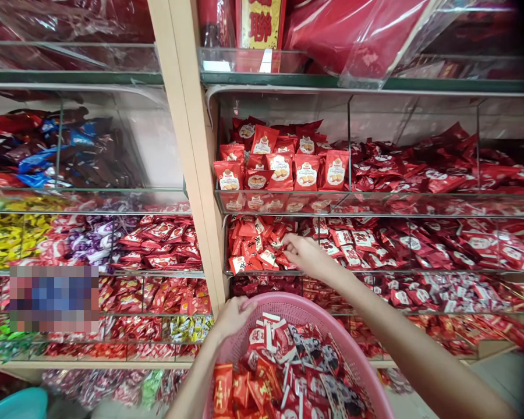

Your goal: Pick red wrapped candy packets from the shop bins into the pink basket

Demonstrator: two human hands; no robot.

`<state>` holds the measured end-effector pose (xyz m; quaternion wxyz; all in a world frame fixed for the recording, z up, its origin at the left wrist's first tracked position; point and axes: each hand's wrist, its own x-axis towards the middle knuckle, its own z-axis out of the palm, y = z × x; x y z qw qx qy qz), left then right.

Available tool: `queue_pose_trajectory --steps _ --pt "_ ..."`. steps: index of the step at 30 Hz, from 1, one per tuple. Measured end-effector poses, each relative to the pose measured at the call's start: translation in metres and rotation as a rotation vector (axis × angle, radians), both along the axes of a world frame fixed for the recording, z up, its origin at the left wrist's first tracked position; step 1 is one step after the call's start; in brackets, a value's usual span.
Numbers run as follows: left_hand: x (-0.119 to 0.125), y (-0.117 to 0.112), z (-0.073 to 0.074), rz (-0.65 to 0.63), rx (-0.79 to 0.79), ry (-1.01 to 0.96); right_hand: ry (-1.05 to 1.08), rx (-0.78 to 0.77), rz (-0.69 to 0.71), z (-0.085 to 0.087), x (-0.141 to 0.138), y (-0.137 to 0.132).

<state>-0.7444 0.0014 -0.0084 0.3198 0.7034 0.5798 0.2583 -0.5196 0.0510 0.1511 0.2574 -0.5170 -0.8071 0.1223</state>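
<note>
Fingers [287, 240] of my right hand [305, 256] pinch at red snack packets [253, 247] in the glass shelf bin [244, 272]; my left hand [233, 317] curls over the rim of the pink plastic basket [297, 304], heaped with more packets [283, 372], just below.

The right hand [303, 256] reaches into a glass shelf compartment [358, 271], fingers touching small red candy packets [251, 247]. The left hand [233, 317] curls over the rim of a pink plastic basket [288, 305] heaped with red and black-and-white packets [283, 366]. Red cookie bags [279, 169] fill the shelf above.
</note>
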Motion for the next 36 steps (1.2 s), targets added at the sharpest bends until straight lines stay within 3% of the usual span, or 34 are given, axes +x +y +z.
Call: queue_pose_trajectory --steps 2,4,8,13,19,21,24,26,30,36 --pt "0.000 0.000 0.000 -0.004 0.004 -0.004 -0.222 -0.024 -0.060 -0.005 0.005 -0.004" --pt "0.001 0.000 0.000 -0.006 0.004 -0.006 -0.283 -0.073 -0.071 -0.008 0.003 -0.003" --pt "0.000 0.001 -0.001 -0.005 -0.003 -0.017 -0.110 -0.144 0.026 -0.009 -0.007 0.006" --pt "0.001 0.001 0.002 0.010 -0.017 -0.012 0.055 -0.108 0.149 -0.013 -0.014 0.022" --pt "0.002 -0.001 0.008 0.000 -0.021 0.004 0.193 -0.378 0.072 -0.010 -0.007 0.022" --pt "0.002 -0.001 0.007 -0.011 -0.025 -0.004 0.121 -0.332 0.012 -0.006 -0.004 0.019" --pt "0.001 0.000 0.006 -0.009 -0.027 -0.013 -0.146 -0.138 -0.081 0.001 -0.003 0.015" --pt "0.001 0.000 0.005 -0.009 -0.026 -0.021 -0.316 -0.095 -0.143 0.003 -0.006 0.013" --pt "0.000 0.000 0.002 -0.007 -0.010 -0.015 -0.480 -0.221 -0.192 0.004 -0.016 0.012" --pt "-0.001 0.002 -0.003 0.002 -0.011 -0.004 -0.540 -0.283 -0.217 0.005 -0.023 0.012"
